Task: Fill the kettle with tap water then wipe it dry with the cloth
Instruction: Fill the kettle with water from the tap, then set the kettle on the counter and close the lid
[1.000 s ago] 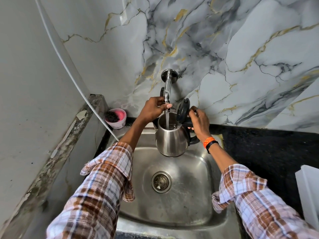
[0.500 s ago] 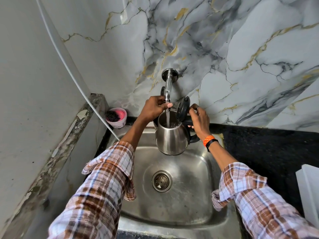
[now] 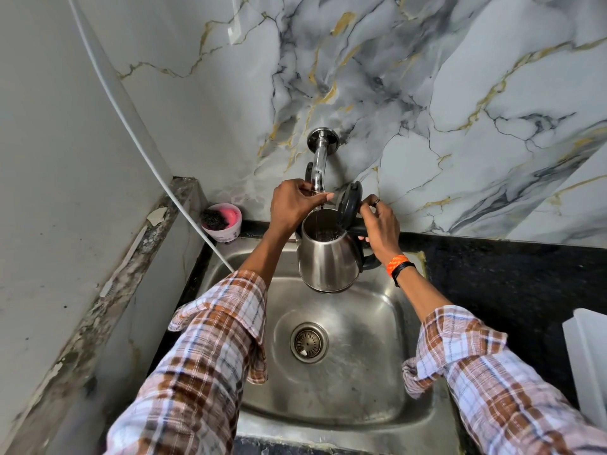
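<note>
Over the steel sink: kettle held under the wall tap, filling.

Above the stainless steel sink basin (image 3: 377, 323), the brushed-steel electric kettle (image 3: 328, 261) hangs mid-air, black lid (image 3: 349, 201) tipped open so the thin stream from the chrome wall tap (image 3: 318, 165) drops inside; right hand (image 3: 381, 228) clamped on the black handle, carrying the weight; left hand (image 3: 295, 205) closed on the tap, likely to regulate flow; black stone worktop (image 3: 509, 277) alongside, grey gold-veined marble wall (image 3: 427, 93) behind, pink tub with scrubber (image 3: 221, 221) in the corner; no cloth visible.

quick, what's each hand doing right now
Left hand: closed on the tap.
Right hand: closed on the kettle handle, lid open.
</note>
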Tool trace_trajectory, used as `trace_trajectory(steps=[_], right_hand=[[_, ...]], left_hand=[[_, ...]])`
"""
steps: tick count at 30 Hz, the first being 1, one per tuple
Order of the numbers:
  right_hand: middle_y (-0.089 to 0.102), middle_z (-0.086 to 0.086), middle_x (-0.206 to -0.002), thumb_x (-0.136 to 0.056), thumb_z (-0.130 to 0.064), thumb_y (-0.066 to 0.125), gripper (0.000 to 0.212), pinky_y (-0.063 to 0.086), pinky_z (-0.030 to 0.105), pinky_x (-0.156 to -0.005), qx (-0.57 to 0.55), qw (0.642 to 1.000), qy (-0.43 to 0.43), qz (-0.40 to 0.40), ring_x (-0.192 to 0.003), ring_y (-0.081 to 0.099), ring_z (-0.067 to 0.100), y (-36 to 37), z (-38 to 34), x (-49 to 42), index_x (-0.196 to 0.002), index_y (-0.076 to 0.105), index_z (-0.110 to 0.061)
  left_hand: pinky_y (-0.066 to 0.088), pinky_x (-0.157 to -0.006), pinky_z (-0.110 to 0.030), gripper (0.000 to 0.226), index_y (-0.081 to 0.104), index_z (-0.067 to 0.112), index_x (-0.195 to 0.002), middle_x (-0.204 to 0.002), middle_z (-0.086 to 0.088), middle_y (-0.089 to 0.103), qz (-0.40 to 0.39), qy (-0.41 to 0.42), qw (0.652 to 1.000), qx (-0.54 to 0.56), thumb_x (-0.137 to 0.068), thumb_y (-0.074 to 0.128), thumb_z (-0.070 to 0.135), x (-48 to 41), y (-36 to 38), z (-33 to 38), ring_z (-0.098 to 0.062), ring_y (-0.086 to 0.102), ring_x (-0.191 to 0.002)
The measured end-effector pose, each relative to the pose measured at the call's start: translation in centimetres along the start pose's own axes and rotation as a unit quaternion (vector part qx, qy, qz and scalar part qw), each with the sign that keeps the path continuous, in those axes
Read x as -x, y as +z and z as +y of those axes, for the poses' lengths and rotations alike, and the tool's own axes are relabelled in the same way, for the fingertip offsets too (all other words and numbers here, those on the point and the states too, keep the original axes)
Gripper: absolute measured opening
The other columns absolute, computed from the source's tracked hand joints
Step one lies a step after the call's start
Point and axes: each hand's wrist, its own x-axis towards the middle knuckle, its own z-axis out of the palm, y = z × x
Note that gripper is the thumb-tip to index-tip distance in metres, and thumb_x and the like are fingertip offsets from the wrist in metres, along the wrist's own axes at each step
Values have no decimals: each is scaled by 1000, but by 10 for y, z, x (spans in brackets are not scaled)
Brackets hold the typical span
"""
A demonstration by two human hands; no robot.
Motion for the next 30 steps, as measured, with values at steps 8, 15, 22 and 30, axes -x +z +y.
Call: trace_trajectory(steps=[8,15,22,30], right_hand=[[52,-10,-69,-76,-59,41,34,37,35,-69,1,1000,11,-6,-69,49,9,0,1,0,-77,55,-28],[55,-13,-70,-70,-63,36,47,34,35,-69,-7,1000,18,3,-71,49,3,-10,6,9,-80,58,-22],[60,-14,-61,-76,-57,42,29,40,39,-70,-16,999,34,23,-67,53,2,-49,34,35,-66,51,-32],[74,13,-93,-81,-52,42,50,51,53,-90,7,997,61,52,-95,67,34,-148,80,77,-93,66,-10]], left_hand=[[50,-78,-38,48,65,18,-90,-92,-4,77,67,-9,995,-70,-74,83,60,15,11,11,-27,68,-95],[54,-96,-38,44,68,10,-113,-109,-3,75,-13,-2,998,62,-91,73,48,39,1,-9,-19,69,-107],[39,-115,-32,92,44,23,-150,-151,-1,55,-248,-10,964,99,-71,88,43,108,16,-69,-16,52,-138],[49,-109,-29,112,36,25,-151,-145,6,56,-250,18,956,151,-60,100,15,175,119,-42,-15,55,-135]])
